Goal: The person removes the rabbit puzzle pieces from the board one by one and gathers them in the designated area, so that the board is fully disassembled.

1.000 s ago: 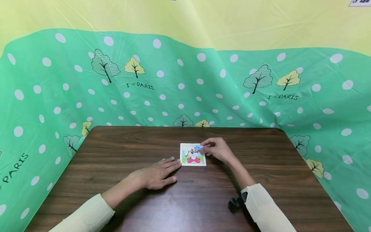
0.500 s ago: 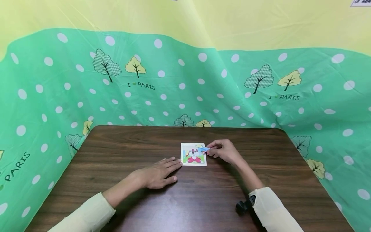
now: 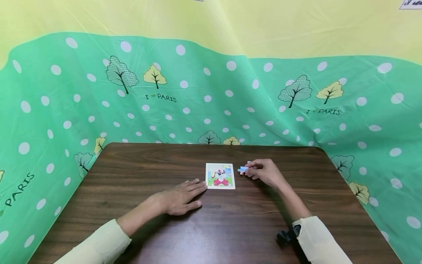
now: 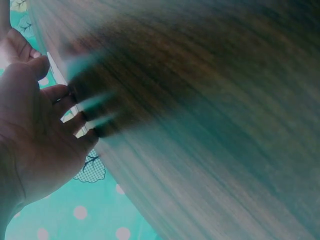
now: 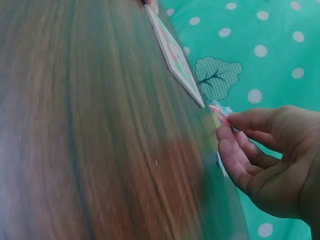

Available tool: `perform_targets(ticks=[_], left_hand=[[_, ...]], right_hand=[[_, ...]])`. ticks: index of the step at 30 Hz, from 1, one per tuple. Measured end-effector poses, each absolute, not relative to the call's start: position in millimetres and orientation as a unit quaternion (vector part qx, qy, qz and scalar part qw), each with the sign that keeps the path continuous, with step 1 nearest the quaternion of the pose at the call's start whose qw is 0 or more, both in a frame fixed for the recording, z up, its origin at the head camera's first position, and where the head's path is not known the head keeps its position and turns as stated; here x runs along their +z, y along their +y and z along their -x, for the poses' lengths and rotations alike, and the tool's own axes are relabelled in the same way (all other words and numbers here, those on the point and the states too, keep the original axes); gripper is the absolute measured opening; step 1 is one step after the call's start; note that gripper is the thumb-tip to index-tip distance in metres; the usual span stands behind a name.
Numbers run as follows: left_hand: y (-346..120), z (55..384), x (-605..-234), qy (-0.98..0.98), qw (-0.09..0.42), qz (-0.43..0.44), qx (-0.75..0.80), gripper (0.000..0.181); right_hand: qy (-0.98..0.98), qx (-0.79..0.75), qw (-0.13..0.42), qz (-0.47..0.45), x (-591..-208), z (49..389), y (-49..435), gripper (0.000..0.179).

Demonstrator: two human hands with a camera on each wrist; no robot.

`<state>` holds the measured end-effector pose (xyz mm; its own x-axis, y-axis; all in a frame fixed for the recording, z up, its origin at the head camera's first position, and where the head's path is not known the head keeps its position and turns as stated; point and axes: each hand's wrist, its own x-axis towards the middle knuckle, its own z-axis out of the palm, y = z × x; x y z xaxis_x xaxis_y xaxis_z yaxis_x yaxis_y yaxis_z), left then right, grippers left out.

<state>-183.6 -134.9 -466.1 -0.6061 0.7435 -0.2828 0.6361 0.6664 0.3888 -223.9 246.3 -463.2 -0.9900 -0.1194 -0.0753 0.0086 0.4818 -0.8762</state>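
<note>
A small square picture puzzle [image 3: 220, 176] in a white frame lies on the brown table, showing a cartoon animal in red. My left hand [image 3: 180, 198] lies flat beside it, fingers straight, fingertips at the frame's lower left edge. To the right of the puzzle, my right hand [image 3: 266, 172] pinches a blue jigsaw piece [image 3: 243, 169] between thumb and fingers. The right wrist view shows pink on that piece [image 5: 219, 111] as well. Another small piece [image 5: 221, 165] shows past the right hand's fingers, mostly hidden by them.
The dark wood table [image 3: 211, 227] spreads out around both hands. A green and yellow curtain [image 3: 197, 91] with dots and trees hangs behind and at the sides. A black wrist camera [image 3: 286, 237] sits under the right sleeve.
My right hand has moved right, carrying the jigsaw piece from over the puzzle's upper right part to beside the frame. The left hand has stayed in place.
</note>
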Motion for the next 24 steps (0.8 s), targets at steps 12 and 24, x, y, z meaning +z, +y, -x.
perform_targets(ticks=[12,24], left_hand=[[-135.5,184.1,-466.9,0.888,0.218,-0.385,0.125,0.067],[-135.3,185.1,-468.7,0.888,0.211,-0.389,0.123,0.066]], right_hand=[[0.859,-0.509,0.059,0.025,-465.1,219.1,272.5,0.03],[0.862,-0.503,0.068,-0.011,-459.6,222.6,302.3,0.032]])
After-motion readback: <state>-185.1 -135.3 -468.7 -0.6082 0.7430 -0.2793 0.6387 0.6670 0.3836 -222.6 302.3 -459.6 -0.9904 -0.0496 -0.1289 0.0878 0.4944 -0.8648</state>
